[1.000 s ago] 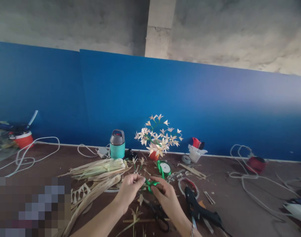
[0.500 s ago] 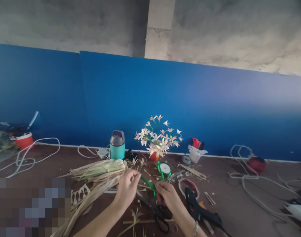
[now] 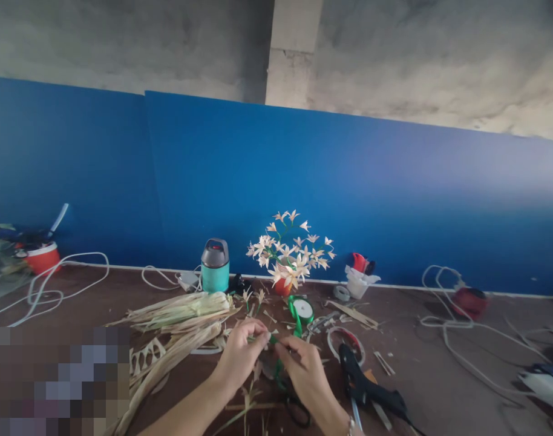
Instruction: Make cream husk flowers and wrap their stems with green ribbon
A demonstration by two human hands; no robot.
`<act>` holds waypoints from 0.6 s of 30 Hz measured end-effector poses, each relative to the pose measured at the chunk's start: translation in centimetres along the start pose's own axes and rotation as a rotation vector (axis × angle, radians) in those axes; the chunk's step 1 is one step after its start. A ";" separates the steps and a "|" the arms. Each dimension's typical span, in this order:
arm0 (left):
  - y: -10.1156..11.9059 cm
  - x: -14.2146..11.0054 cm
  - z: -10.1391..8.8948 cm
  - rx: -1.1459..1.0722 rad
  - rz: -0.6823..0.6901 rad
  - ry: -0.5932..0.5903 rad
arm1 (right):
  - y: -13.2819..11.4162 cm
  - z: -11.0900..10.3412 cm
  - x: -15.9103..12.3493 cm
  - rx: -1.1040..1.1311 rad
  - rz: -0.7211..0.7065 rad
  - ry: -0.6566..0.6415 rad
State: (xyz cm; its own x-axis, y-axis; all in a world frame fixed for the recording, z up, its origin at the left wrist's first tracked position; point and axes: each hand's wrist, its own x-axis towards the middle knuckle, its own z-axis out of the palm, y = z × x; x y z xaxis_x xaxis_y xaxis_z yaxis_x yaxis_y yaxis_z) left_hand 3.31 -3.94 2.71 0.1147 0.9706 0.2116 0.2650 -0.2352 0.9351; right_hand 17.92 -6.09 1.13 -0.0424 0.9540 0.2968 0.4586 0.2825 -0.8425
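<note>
My left hand [image 3: 245, 352] is closed in a pinch, its fingertips on the near end of a short piece of green ribbon [image 3: 273, 340]. Close beside it, my right hand [image 3: 302, 363] pinches the same ribbon from the right. Whether a stem lies inside the ribbon is hidden by the fingers. Just beyond the hands lies the ribbon spool [image 3: 305, 309], its green tail hanging toward my right hand. Black scissors [image 3: 298, 412] lie partly hidden beneath the right hand. Small pale flowers on stems [image 3: 261, 297] rest beyond the left hand.
Behind stands a red pot [image 3: 283, 287] of pale flowers [image 3: 299, 264]. Dried husk strips [image 3: 181, 312] spread out left, near a teal container [image 3: 215, 277]. A black glue gun [image 3: 371, 384], a tape ring [image 3: 346, 346] and a white tub [image 3: 360, 283] sit right.
My hands have drawn together, so the stretch of green ribbon between them is shorter. The right hand has shifted left, covering more of the scissors.
</note>
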 end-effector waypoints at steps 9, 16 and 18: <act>-1.3 0.2 0.5 0.011 0.065 0.032 | -1.0 -0.2 0.0 0.102 0.088 -0.056; -0.3 0.1 0.1 -0.199 -0.124 -0.122 | 0.3 0.0 0.2 0.062 0.057 -0.004; -0.2 0.1 0.1 -0.320 -0.202 -0.156 | 0.4 0.0 0.2 0.053 0.021 0.006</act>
State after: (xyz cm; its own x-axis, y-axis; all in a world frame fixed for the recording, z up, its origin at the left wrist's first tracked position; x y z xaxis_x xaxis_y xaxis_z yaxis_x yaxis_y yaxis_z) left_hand 3.36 -3.82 2.54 0.2410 0.9705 -0.0079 -0.0115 0.0110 0.9999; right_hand 18.10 -5.75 0.83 -0.0274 0.9593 0.2811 0.4120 0.2670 -0.8712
